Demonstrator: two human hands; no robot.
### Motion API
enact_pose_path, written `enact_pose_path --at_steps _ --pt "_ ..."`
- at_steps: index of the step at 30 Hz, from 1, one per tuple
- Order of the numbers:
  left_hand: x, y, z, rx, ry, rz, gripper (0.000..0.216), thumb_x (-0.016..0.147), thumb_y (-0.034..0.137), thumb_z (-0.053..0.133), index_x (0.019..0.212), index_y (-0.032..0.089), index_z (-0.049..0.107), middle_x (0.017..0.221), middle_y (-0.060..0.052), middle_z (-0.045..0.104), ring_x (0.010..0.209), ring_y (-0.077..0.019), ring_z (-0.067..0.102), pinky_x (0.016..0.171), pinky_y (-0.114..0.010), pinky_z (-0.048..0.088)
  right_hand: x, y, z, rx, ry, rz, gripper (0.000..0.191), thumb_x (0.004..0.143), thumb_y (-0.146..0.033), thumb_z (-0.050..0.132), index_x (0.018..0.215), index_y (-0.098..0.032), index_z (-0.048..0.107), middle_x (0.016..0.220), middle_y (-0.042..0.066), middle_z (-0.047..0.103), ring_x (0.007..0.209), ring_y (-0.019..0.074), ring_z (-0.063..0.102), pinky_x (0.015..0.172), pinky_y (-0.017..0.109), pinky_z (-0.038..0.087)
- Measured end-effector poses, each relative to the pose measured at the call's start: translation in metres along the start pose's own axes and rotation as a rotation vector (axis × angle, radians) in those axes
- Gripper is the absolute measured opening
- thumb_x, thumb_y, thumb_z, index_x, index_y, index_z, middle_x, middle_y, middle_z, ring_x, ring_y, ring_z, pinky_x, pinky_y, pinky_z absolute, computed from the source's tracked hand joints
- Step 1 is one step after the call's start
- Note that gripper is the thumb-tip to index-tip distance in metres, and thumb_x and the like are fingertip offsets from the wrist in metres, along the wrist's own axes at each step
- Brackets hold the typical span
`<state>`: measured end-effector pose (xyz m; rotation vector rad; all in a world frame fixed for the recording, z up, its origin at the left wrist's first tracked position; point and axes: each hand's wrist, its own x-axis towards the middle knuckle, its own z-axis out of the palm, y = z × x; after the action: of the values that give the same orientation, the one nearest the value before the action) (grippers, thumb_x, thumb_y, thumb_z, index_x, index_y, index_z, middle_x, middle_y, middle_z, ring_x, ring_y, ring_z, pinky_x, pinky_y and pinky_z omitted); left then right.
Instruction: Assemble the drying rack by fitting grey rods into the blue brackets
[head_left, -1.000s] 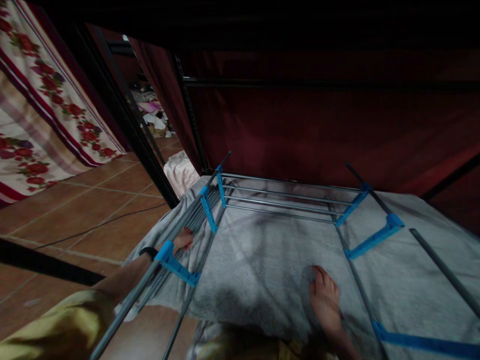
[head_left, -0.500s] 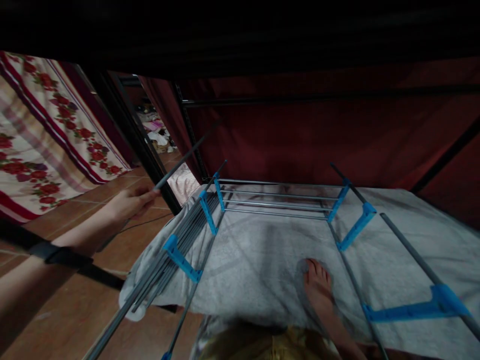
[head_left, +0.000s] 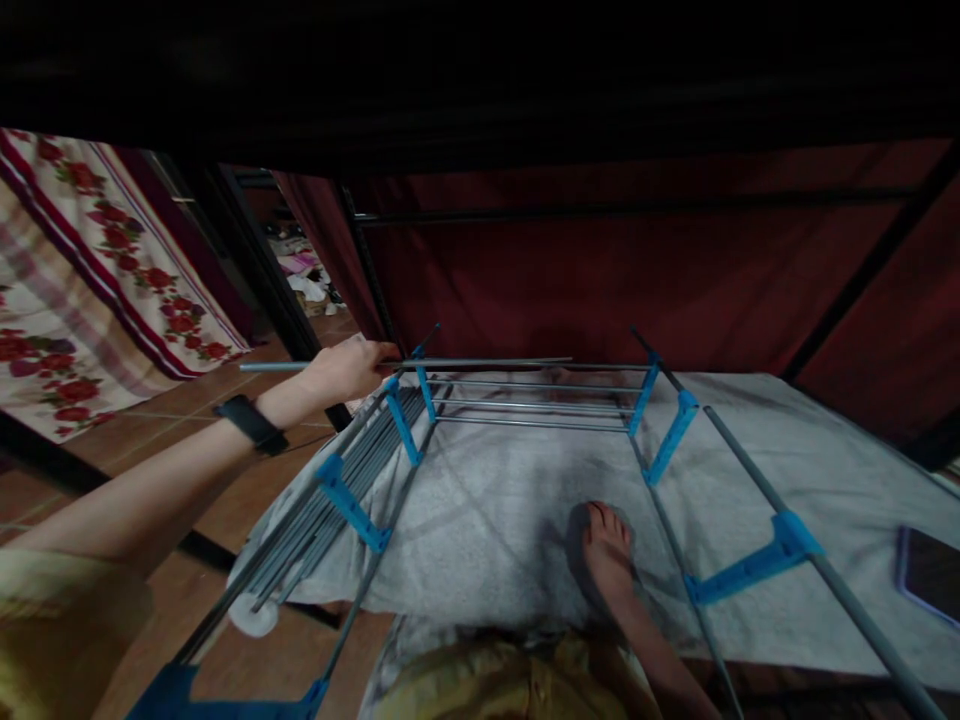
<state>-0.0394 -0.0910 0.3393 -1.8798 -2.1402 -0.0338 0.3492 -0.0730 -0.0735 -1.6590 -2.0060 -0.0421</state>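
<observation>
Best, left hand (head_left: pixel 346 368) clenched on thin grey metal rod (head_left: pixel 480 363) keeps it level, lining it with blue plastic bracket (head_left: pixel 422 377) of grey-tubed rack (head_left: pixel 525 405); right hand unseen.

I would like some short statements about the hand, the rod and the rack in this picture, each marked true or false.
1. The left hand holds a thin metal rod. True.
2. The rod stands upright. False: it lies nearly level across the far end of the rack.
3. The rack's connectors are blue. True.
4. A bare foot rests on the grey towel. True.
5. The left wrist is bare. False: it wears a black band.
</observation>
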Motion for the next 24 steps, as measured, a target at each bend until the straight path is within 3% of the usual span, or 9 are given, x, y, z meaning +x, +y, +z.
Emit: enact_pose_path --at_steps 3,7,12,18,24 --pt "0.015 0.004 -0.01 0.095 -0.045 0.028 0.035 0.094 0.03 0.047 0.121 0.018 0.067 0.106 -0.007 0.071 0.082 -0.0149 0.057 0.071 -0.024 0.041 0.0 0.0 -0.001 0.026 -0.001 0.003 0.042 0.09 -0.01 0.039 0.126 -0.015 0.06 0.126 0.016 0.063 0.117 0.0278 0.056 0.1 0.041 0.039" --pt "0.033 -0.004 -0.028 0.132 -0.01 -0.007 0.031 0.093 0.023 0.05 0.118 0.014 0.067 0.103 -0.004 0.07 0.082 -0.0109 0.054 0.073 -0.021 0.038 0.0 0.0 -0.002 0.079 0.003 0.006 0.042 0.09 -0.011 0.038 0.127 -0.015 0.059 0.126 0.015 0.063 0.118 0.0274 0.055 0.102 0.041 0.038" --pt "0.028 0.009 -0.027 0.162 0.096 -0.042 0.032 0.095 0.023 0.051 0.115 0.003 0.066 0.096 -0.004 0.068 0.098 -0.0167 0.059 0.094 -0.036 0.035 0.001 -0.002 -0.006 0.134 -0.016 0.021 0.04 0.09 -0.012 0.039 0.123 -0.016 0.061 0.128 0.015 0.063 0.117 0.0279 0.055 0.102 0.042 0.038" --pt "-0.009 0.073 0.021 0.099 0.17 0.042 0.027 0.09 0.013 0.046 0.1 0.011 0.07 0.091 -0.012 0.071 0.099 -0.0269 0.063 0.095 -0.043 0.036 0.004 0.001 -0.005 0.348 -0.003 0.111 0.039 0.087 -0.015 0.04 0.118 -0.018 0.063 0.124 0.014 0.064 0.115 0.0269 0.056 0.105 0.045 0.037" --pt "-0.039 0.12 0.083 0.0 0.087 0.161 0.031 0.083 0.002 0.04 0.087 0.016 0.068 0.089 -0.012 0.071 0.096 -0.0297 0.062 0.089 -0.045 0.037 0.016 0.009 0.001 0.961 0.052 0.452 0.033 0.079 -0.035 0.056 0.107 -0.02 0.065 0.115 0.011 0.067 0.111 0.0279 0.059 0.106 0.044 0.042"
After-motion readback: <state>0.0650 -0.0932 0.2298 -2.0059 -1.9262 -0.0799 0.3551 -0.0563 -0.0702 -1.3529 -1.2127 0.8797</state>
